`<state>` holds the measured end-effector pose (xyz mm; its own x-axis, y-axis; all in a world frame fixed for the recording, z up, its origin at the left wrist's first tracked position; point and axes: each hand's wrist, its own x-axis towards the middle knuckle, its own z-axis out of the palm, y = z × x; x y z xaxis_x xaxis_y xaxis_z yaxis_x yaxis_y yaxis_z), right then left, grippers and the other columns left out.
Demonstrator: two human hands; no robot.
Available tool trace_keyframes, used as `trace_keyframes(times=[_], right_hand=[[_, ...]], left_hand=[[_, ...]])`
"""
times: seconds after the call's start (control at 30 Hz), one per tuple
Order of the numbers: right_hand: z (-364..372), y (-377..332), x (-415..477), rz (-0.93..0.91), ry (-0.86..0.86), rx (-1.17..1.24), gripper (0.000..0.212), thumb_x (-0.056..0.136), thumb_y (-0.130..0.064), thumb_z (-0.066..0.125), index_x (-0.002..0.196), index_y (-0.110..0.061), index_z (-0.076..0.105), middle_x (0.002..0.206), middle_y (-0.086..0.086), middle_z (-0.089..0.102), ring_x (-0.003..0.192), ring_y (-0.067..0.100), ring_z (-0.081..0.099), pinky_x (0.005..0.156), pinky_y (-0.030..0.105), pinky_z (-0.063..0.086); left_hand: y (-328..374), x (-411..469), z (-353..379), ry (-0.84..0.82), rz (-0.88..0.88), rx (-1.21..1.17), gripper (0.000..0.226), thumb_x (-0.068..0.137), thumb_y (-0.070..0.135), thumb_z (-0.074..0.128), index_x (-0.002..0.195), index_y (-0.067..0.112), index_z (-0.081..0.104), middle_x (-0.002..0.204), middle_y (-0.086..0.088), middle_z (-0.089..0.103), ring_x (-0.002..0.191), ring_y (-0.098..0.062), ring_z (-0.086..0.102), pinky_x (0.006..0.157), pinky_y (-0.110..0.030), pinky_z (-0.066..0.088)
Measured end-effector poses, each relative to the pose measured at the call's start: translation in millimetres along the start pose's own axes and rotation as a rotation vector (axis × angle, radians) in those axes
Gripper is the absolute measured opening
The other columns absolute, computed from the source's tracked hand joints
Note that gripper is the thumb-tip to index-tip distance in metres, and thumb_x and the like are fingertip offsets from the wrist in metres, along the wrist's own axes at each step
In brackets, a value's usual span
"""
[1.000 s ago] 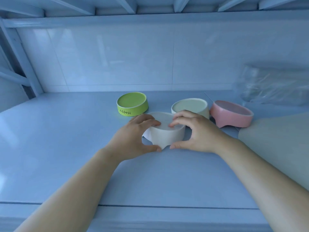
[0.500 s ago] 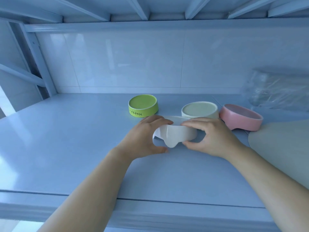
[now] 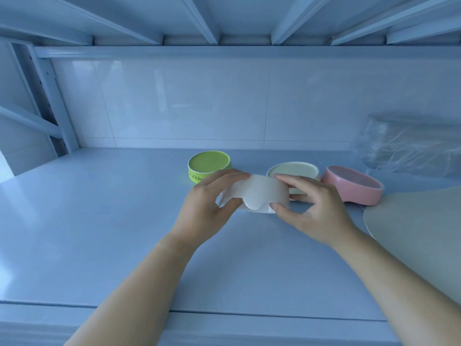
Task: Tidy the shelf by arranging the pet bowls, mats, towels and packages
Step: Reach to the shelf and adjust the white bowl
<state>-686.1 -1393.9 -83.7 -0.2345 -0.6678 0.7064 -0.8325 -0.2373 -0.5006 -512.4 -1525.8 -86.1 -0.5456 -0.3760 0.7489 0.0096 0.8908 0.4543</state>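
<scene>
The white bowl [image 3: 257, 193] is held tilted over the shelf [image 3: 99, 221], clasped by left grip [image 3: 209, 203] and right grip [image 3: 314, 211], both curled round it; contact underneath can't be judged. A slip, and the cream bowl [image 3: 294, 171] just behind gets struck.

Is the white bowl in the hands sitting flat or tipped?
Tipped. The left hand and right hand hold the white bowl tilted, its foot and outer side facing the camera, inside hidden.

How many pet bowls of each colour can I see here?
White bowl: 1, gripped by the left hand and right hand
Green bowl: 1
Cream bowl: 1
Pink bowl: 1
Total: 4 bowls
</scene>
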Motion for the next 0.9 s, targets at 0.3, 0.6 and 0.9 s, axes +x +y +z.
trace_keyframes(times=[0.3, 0.6, 0.9], right_hand=[[6.7, 5.5, 6.0, 0.025, 0.014, 0.075, 0.051, 0.078, -0.006, 0.072, 0.124, -0.025, 0.057, 0.115, -0.019, 0.059, 0.107, -0.004, 0.056, 0.083, 0.010, 0.050], [6.7, -2.6, 13.6, 0.061, 0.053, 0.087, 0.034, 0.085, -0.013, 0.065, 0.118, -0.021, 0.063, 0.100, -0.013, 0.067, 0.093, -0.010, 0.058, 0.075, 0.001, 0.044], [6.2, 5.9, 8.8, 0.236, 0.014, 0.115, 0.046, 0.083, -0.010, 0.067, 0.120, -0.035, 0.058, 0.109, -0.030, 0.059, 0.101, -0.001, 0.058, 0.077, 0.009, 0.049]], left_hand=[[-5.2, 3.2, 1.5, 0.077, -0.042, 0.037, 0.038, 0.080, 0.040, 0.052, 0.118, 0.040, 0.054, 0.115, 0.030, 0.055, 0.106, 0.003, 0.054, 0.082, -0.018, 0.048], [1.2, 8.4, 2.6, 0.171, -0.167, -0.053, 0.027, 0.081, 0.046, 0.051, 0.106, 0.047, 0.061, 0.107, 0.037, 0.058, 0.100, 0.006, 0.058, 0.075, -0.025, 0.055], [-5.6, 5.1, 8.0, 0.003, -0.183, 0.052, 0.058, 0.084, -0.002, 0.044, 0.130, 0.035, 0.048, 0.127, 0.014, 0.054, 0.097, 0.006, 0.046, 0.071, 0.001, 0.037]])
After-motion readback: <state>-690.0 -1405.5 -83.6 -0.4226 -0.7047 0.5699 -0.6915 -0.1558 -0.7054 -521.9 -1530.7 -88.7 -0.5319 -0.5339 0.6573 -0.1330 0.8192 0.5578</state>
